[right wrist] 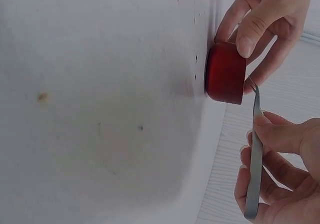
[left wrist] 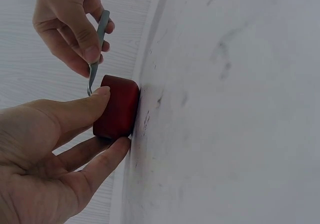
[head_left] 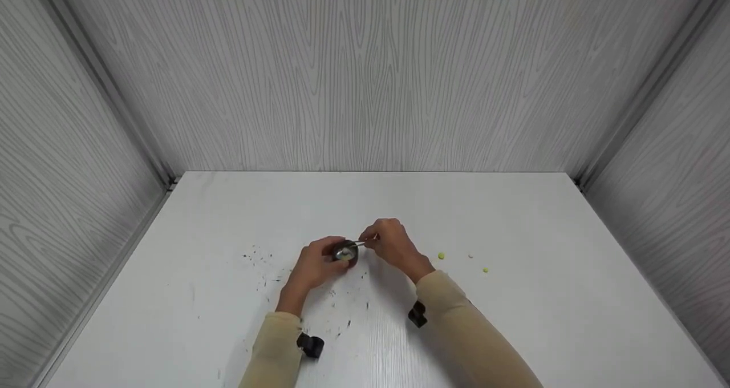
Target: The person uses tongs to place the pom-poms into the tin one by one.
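Observation:
A small red metal cup [right wrist: 226, 74] with a shiny silver inside stands on the white table, its open top facing up. My left hand [head_left: 315, 262] holds the cup by its sides, thumb on one side and fingers round the other. In my right hand [head_left: 393, 245] is a pair of bent-tip metal tweezers [right wrist: 255, 159], pinched between thumb and fingers. The tweezers' tips point down at the cup's rim, reaching over its opening in the head view. Something pale shows inside the cup, too small to make out.
Small yellow-green bits [head_left: 441, 255] lie on the white table [head_left: 513, 319] right of my right hand. Dark specks [head_left: 259, 255] are scattered left of and in front of the cup. Grey wood-grain panels [head_left: 365, 80] enclose the table at the back and both sides.

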`<state>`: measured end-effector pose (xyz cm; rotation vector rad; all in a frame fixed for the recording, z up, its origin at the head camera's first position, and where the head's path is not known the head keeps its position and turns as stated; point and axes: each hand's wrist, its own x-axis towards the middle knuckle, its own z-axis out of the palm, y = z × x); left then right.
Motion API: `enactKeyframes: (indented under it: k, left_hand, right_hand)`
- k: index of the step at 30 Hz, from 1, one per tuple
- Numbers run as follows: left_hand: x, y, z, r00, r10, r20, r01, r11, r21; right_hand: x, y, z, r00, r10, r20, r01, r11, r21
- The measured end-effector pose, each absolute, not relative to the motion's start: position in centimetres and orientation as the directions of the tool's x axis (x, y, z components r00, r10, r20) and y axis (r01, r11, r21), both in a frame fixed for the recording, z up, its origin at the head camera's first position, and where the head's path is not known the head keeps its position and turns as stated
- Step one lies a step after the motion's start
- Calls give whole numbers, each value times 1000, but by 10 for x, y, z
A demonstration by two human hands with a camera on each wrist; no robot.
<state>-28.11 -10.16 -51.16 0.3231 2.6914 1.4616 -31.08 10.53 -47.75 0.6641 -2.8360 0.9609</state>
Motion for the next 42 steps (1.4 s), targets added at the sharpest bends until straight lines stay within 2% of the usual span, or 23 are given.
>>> enactKeyframes:
  k: [16, 24, 36, 42]
  left_hand:
    - [-282, -103, -514, -973, 219, 76, 181, 510, 841]
    - [-280, -103, -514, -972, 223, 81, 190, 525, 830]
    - [-279, -101, -512, -977, 210, 45, 153, 533, 832]
    - [-280, -102, -513, -977, 207, 55, 156, 516, 842]
  right_hand:
    - [-302, 131, -476, -911, -345, 226, -410, 695, -591]
    - [-295, 153, -477, -919, -313, 242, -394, 682, -616]
    - [-280, 192, -477, -899, -315, 303, -437, 653, -618]
    - [-275, 213, -480, -913, -291, 285, -407, 663, -628]
